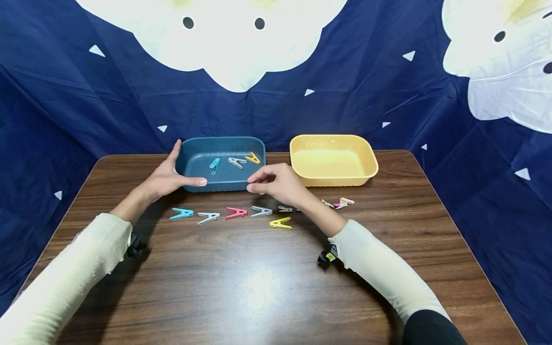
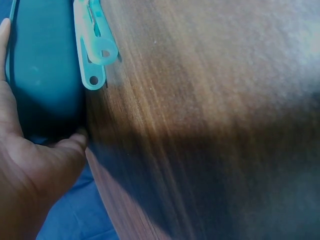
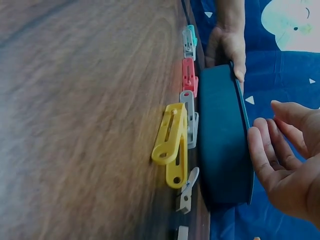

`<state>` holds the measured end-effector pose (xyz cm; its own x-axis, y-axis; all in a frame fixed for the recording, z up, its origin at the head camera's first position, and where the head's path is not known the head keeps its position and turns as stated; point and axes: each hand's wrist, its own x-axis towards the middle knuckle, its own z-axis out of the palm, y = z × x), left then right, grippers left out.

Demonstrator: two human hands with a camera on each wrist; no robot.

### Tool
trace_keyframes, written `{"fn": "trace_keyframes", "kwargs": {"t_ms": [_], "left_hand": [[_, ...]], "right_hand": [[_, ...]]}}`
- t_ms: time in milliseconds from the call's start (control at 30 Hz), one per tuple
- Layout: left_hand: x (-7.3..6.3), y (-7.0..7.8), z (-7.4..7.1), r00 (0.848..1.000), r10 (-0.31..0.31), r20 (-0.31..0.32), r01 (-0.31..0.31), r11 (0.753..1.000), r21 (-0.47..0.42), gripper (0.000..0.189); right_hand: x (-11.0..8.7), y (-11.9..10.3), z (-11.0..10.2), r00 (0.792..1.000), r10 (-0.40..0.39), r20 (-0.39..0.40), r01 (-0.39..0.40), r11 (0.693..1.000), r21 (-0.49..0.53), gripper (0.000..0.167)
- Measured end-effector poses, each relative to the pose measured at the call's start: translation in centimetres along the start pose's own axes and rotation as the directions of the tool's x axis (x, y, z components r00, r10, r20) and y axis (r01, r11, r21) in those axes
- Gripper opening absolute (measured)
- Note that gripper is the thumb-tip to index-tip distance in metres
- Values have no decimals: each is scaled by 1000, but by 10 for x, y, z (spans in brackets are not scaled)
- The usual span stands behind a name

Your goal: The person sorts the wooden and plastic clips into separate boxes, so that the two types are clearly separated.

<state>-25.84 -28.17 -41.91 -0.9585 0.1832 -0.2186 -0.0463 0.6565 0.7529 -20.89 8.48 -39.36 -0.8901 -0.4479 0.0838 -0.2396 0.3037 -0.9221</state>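
Note:
A dark blue plastic tub [image 1: 220, 186] stands at the back of the table. My left hand [image 1: 167, 178] grips its left end, thumb over the front rim and fingers round the far side. Inside lie a teal clothespin [image 1: 214, 165], a whitish one [image 1: 237, 163] and an orange-yellow one [image 1: 252, 158]. My right hand [image 1: 278, 183] is at the tub's right front rim, fingers loosely bent, nothing showing between them in the right wrist view. In front lie a light blue clothespin [image 1: 182, 213], a white one [image 1: 209, 218], a red one [image 1: 236, 213], a grey one [image 1: 261, 212] and a yellow one [image 3: 170, 145].
A yellow tub [image 1: 334, 182] stands to the right of the blue one. A small greyish clothespin [image 3: 187, 192] lies by the yellow clothespin. Beyond my right forearm are several small wooden clothespins [image 1: 346, 201] and something pink. A dark blue cloth [image 1: 276, 115] hangs behind the table.

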Motion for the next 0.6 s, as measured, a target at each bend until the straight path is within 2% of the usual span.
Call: {"fn": "trace_keyframes", "kwargs": {"t_ms": [233, 467, 600], "left_hand": [[0, 0, 1, 1000, 2, 1, -2, 1000, 5, 156], [0, 0, 0, 1000, 0, 6, 0, 1000, -2, 155], [1, -1, 0, 1000, -1, 1, 1, 1000, 2, 155]], "right_hand": [[-13, 6, -7, 1000, -6, 1, 6, 1000, -19, 18], [-25, 11, -12, 1000, 26, 15, -25, 997, -70, 14], [-32, 15, -16, 999, 38, 27, -35, 994, -104, 18]]}}
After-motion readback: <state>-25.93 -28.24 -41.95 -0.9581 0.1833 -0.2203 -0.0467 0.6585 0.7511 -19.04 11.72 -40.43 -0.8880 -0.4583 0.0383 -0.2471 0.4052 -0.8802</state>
